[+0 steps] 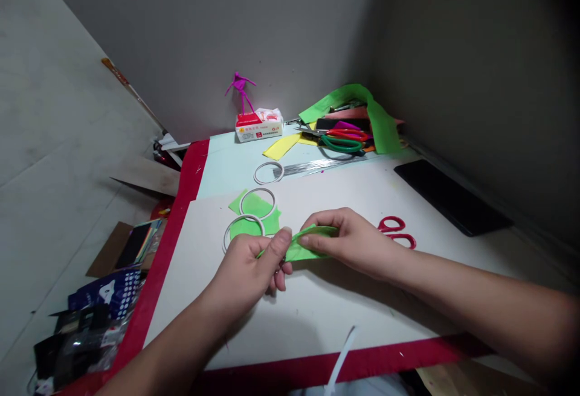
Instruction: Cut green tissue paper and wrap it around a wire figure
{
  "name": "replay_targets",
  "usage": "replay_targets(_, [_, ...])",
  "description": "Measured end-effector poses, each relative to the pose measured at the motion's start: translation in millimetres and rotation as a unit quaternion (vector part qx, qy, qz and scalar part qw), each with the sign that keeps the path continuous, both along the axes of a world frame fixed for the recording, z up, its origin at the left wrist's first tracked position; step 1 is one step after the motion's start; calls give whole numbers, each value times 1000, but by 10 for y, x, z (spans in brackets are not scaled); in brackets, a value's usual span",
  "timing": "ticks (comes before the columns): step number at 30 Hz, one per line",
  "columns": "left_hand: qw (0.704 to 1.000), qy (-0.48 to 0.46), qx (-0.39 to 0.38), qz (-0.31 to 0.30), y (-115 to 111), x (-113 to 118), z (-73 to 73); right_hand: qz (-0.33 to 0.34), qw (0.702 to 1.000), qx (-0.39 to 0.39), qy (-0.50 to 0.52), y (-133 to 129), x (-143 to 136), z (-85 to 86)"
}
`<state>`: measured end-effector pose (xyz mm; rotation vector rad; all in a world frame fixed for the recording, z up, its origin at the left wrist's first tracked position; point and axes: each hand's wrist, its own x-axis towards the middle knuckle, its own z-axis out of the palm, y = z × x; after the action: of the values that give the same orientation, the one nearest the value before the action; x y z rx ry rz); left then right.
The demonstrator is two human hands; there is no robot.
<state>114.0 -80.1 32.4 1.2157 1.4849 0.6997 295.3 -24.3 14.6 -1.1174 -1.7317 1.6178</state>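
Observation:
Between my two hands is a folded piece of green crepe paper (309,252), held above the white table top. My left hand (254,263) pinches its left end between thumb and fingers. At the other end, my right hand (344,236) has thumb and fingers closed on the upper edge. Just beyond my left hand lie two white rings (226,234), partly over flat green pieces (277,222). Another white ring (269,163) lies farther back, at the end of a bundle of thin wires (312,168). Red-handled scissors (392,224) are partly hidden behind my right forearm.
At the back stand a small box (259,133) and a magenta figure (241,88). A pile with green-handled scissors (342,144) and a green strip (383,124) lies right of them. A black flat slab (446,197) is at the right. Bags and boxes (104,293) crowd the floor at left.

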Motion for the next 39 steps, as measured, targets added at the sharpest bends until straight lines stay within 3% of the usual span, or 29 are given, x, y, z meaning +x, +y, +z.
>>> replay_targets(8, [990,101,103,4,-64,17,-1,44,988,-133,60,-38,-35,-68])
replay_targets(13, [930,244,273,-7,-76,37,2,46,989,-135,34,-57,-49,-67])
replay_targets(22, [885,241,397,7,-92,44,-59,74,975,-199,57,-68,-63,-85])
replay_targets(36, [903,295,257,-177,-119,-11,161,111,965,-232,56,-38,-54,-135])
replay_targets(39, [918,285,214,-173,-113,-31,171,117,961,-245,49,-23,-57,-149])
